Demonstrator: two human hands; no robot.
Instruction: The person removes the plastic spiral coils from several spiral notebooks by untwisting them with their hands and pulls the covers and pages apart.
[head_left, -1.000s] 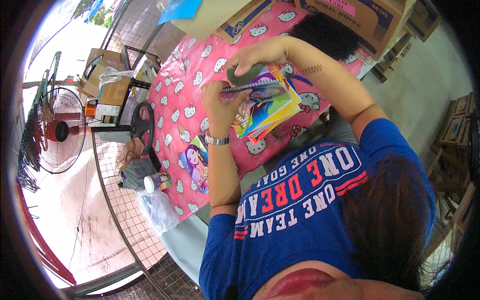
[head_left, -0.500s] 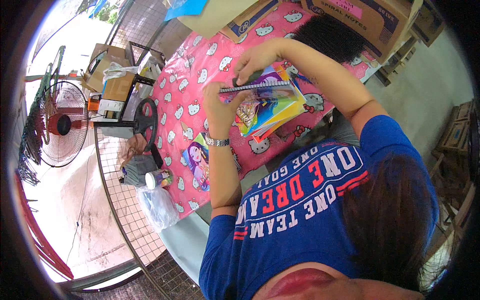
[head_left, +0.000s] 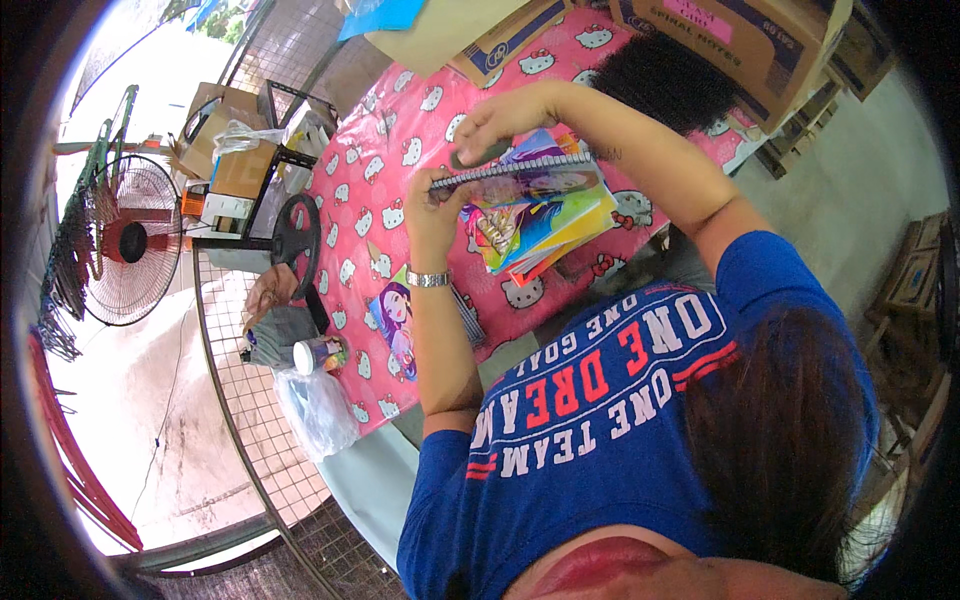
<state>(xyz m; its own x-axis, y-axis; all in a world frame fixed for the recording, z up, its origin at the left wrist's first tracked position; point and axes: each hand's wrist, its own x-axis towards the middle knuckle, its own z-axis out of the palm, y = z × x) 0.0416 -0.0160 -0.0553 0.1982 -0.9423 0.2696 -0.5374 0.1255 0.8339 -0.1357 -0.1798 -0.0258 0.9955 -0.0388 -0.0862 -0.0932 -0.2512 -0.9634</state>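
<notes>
The left hand (head_left: 437, 203) is raised over the table, forearm upright from the elbow, a metal watch (head_left: 428, 279) on the wrist. Its fingers are closed on the left end of a stack of spiral notebooks (head_left: 525, 205), holding them up off the pink tablecloth (head_left: 400, 130). The right hand (head_left: 497, 118) reaches in from above with the arm bent across the stack; its fingers curl down onto the top notebook's wire spine, pinching a small dark thing that is too small to make out. The notebooks have bright, colourful covers and fan out slightly below the top one, tilted toward the person's chest.

Another notebook (head_left: 395, 325) with a cartoon cover lies flat on the cloth near the table's front edge, just beside the left elbow. Cardboard boxes (head_left: 745, 40) stand along the far edge of the table; what is inside them cannot be seen. A dark bushy thing (head_left: 665, 80) rests in front of the boxes. To the left, a wire rack holds a clear plastic bag (head_left: 315, 410) and a small can (head_left: 315, 353), and a standing fan (head_left: 125, 240) is further left
</notes>
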